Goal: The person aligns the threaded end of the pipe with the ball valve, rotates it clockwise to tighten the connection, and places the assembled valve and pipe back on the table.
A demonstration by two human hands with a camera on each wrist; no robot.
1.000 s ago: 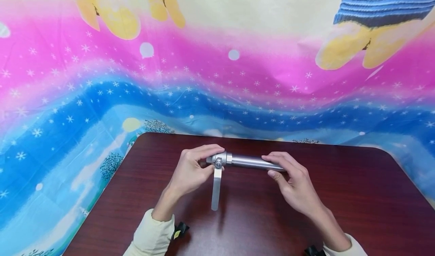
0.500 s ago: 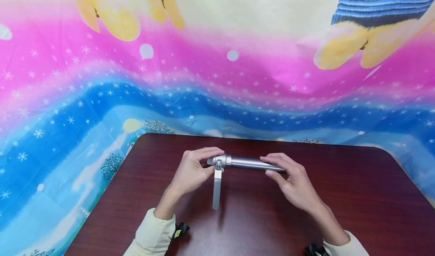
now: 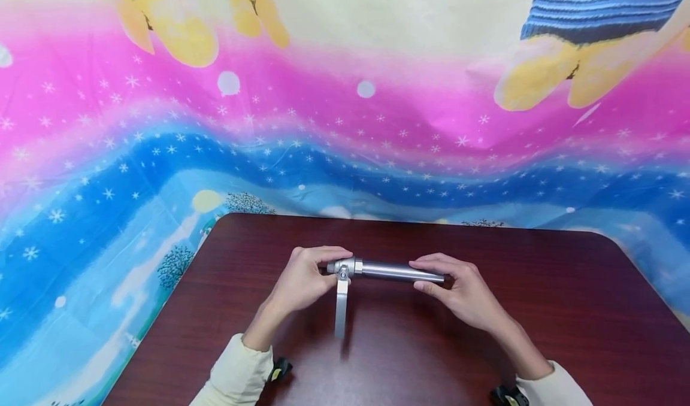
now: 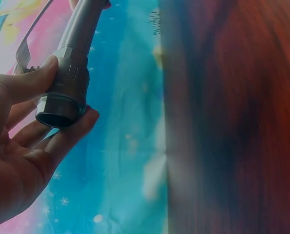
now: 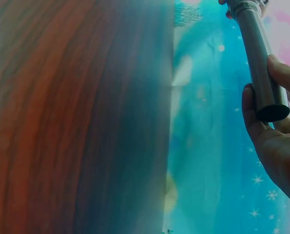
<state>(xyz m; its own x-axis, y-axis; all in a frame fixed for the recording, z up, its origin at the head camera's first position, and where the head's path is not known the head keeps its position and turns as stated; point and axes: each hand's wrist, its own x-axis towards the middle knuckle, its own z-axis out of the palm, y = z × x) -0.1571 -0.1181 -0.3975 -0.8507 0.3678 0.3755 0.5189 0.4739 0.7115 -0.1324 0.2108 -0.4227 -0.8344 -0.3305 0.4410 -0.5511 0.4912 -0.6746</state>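
A steel ball valve (image 3: pixel 345 266) with a flat lever handle (image 3: pixel 341 310) is joined to a smooth metal pipe (image 3: pixel 399 271), the two held level above the table. My left hand (image 3: pixel 304 280) pinches the valve body between thumb and fingers, its open hex end facing the wrist in the left wrist view. Around the pipe's free end, my right hand (image 3: pixel 460 289) grips with thumb below and fingers above. In the right wrist view the pipe (image 5: pixel 262 68) ends in a dark round face close to the palm. The lever hangs toward the person.
The dark red-brown wooden table (image 3: pixel 388 358) has rounded far corners. Behind it hangs a printed cloth (image 3: pixel 323 112) in pink and blue with snowflakes. Black straps with small devices (image 3: pixel 280 370) sit at the cream sleeves (image 3: pixel 237 370).
Both hands, with the valve and pipe, have come slightly lower in the view. The right fingers sit a little further left along the pipe, and more of its free end shows.
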